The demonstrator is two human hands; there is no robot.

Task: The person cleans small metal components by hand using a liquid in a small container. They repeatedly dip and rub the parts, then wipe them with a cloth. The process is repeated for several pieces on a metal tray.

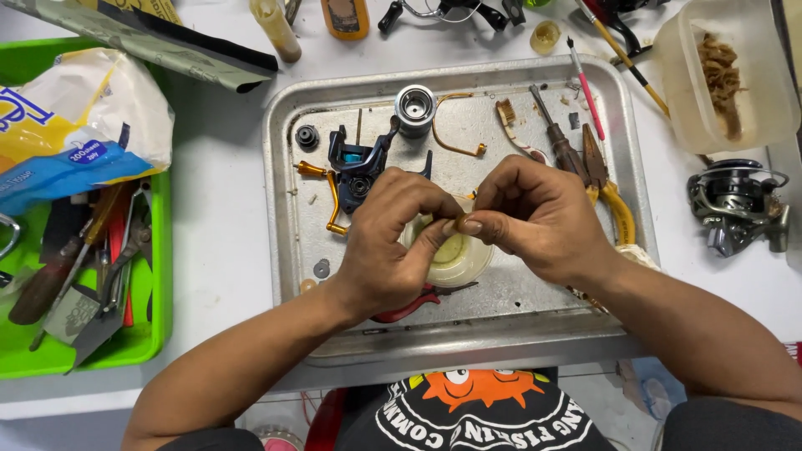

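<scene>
My left hand [388, 246] and my right hand [535, 217] meet over the middle of a metal tray [468, 334]. The fingertips of both pinch one small part between them, too small to identify. Just below the fingers sits a small round clear container [455, 255] with yellowish grease inside. To the upper left of my left hand lies a dark blue fishing reel body [359, 163] with a gold handle arm [330, 196]. A silver spool [415, 108] stands at the tray's far edge.
Screwdriver [555, 138] and yellow-handled pliers [614, 205] lie on the tray's right; red-handled pliers [409, 307] under my left wrist. A green bin [159, 276] of tools and a bag stands left. A complete reel [735, 205] and plastic tub [723, 75] sit right.
</scene>
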